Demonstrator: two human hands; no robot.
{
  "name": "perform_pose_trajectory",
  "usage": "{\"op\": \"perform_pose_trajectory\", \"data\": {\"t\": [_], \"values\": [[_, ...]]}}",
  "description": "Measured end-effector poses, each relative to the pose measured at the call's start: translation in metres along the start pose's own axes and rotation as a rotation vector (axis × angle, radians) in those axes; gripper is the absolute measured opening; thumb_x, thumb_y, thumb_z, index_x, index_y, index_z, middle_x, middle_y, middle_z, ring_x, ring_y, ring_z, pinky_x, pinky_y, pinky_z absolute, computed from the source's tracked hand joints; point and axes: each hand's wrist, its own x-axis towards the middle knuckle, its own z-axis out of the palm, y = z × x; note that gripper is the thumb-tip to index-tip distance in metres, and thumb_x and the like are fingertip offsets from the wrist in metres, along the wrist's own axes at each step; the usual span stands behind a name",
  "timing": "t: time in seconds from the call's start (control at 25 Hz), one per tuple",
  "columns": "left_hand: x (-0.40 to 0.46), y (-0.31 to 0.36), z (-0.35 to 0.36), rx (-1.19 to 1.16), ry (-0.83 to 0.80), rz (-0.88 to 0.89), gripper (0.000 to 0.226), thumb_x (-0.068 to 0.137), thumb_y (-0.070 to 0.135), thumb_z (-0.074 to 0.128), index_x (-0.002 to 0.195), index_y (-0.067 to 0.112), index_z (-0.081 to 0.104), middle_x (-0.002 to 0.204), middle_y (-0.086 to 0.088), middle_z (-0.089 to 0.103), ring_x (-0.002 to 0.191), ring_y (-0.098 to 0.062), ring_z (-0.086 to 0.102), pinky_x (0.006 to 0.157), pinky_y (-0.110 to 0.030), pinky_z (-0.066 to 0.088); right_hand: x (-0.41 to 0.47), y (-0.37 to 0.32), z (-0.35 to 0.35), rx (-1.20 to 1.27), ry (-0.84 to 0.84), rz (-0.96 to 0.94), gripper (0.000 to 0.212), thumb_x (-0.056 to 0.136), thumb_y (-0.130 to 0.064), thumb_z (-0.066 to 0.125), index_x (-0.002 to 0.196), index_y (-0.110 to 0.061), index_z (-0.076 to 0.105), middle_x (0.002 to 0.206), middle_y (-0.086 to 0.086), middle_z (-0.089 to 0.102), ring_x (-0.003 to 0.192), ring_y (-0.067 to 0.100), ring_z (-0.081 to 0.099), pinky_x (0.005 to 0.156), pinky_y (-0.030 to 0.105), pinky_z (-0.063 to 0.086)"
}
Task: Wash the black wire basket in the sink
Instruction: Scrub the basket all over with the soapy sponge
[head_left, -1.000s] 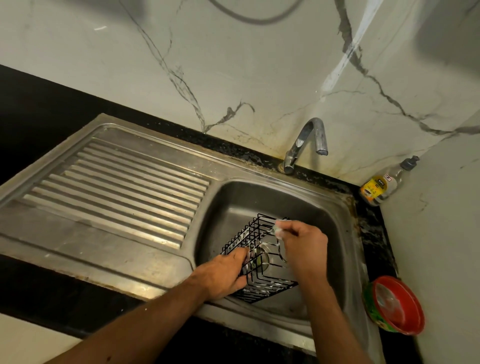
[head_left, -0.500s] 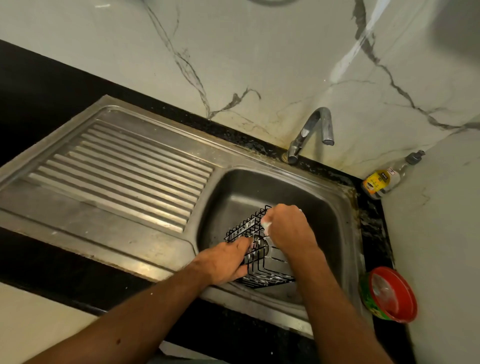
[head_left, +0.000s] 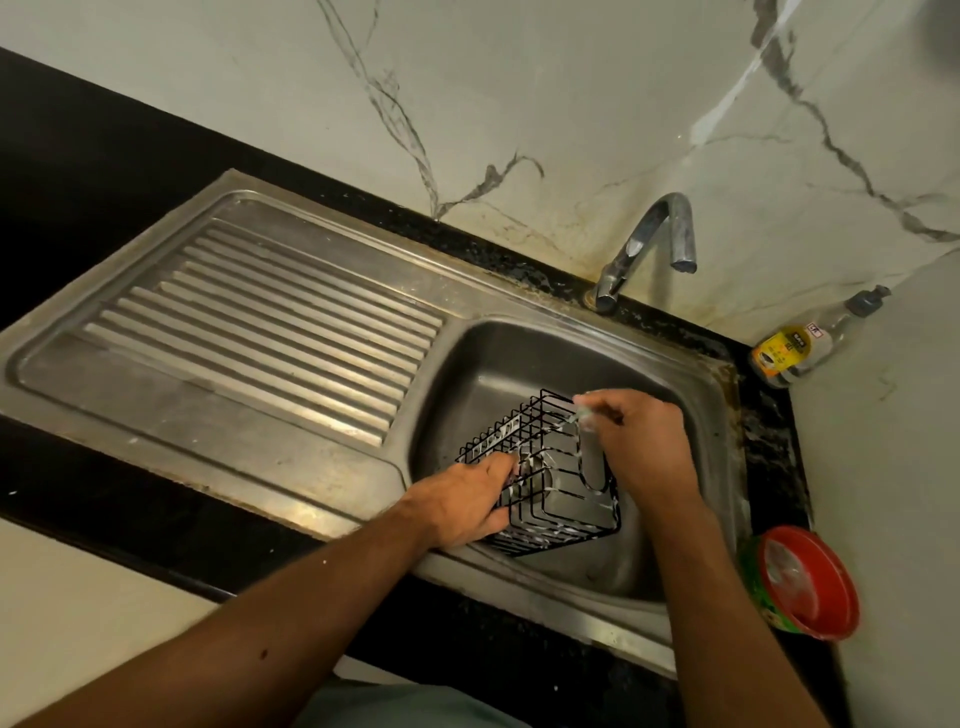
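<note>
In the sink, right of centre, the black wire basket, streaked with suds, is clasped by the left hand; a pale scrubber is pinched against it by the right hand.

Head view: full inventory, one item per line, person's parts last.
wire basket: 1, black with white suds on the wires, tilted in the sink bowl
sink: 1, steel, bowl set in the counter at right
drainboard: 1, steel, ribbed, left of the bowl
tap: 1, chrome, behind the bowl, no water seen running
bottle: 1, clear with yellow label and dark cap, lying in the back right corner
tub: 1, red rim over green side, on the counter right of the bowl
counter: 1, black, around the sink
wall: white marble with grey veins
left hand: grips the basket's near left side
right hand: at the basket's top right, holding something pale, too small to identify
</note>
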Motion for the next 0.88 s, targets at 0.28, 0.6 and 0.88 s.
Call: {"op": "perform_pose_trajectory", "data": {"t": [0.28, 0.6, 0.88], "values": [[0.002, 0.004, -0.001, 0.062, -0.03, 0.009, 0.047, 0.097, 0.039, 0.057, 0.13, 0.019, 0.03, 0.13, -0.013, 0.059, 0.109, -0.04, 0.065, 0.09, -0.05, 0.054, 0.018, -0.016, 0.023, -0.243, -0.115, 0.032, 0.032, 0.085, 0.0, 0.056, 0.096, -0.018, 0.08, 0.093, 0.013, 0.075, 0.086, 0.028, 0.068, 0.083, 0.044, 0.058], [-0.001, 0.006, -0.003, 0.04, -0.041, 0.006, 0.044, 0.095, 0.04, 0.059, 0.124, 0.021, 0.03, 0.126, -0.013, 0.062, 0.111, -0.039, 0.064, 0.091, -0.046, 0.052, 0.008, -0.009, 0.025, -0.215, -0.185, -0.04, 0.03, 0.089, -0.004, 0.051, 0.102, -0.019, 0.073, 0.101, 0.004, 0.074, 0.086, 0.017, 0.064, 0.079, 0.029, 0.049], [-0.003, 0.009, -0.008, 0.034, -0.045, 0.01, 0.045, 0.096, 0.038, 0.058, 0.128, 0.019, 0.033, 0.127, -0.013, 0.061, 0.109, -0.037, 0.064, 0.092, -0.047, 0.052, 0.006, 0.002, 0.014, 0.329, 0.271, 0.326, 0.018, 0.086, -0.011, 0.071, 0.093, -0.026, 0.077, 0.09, -0.013, 0.075, 0.073, -0.007, 0.063, 0.067, 0.009, 0.05]]}}
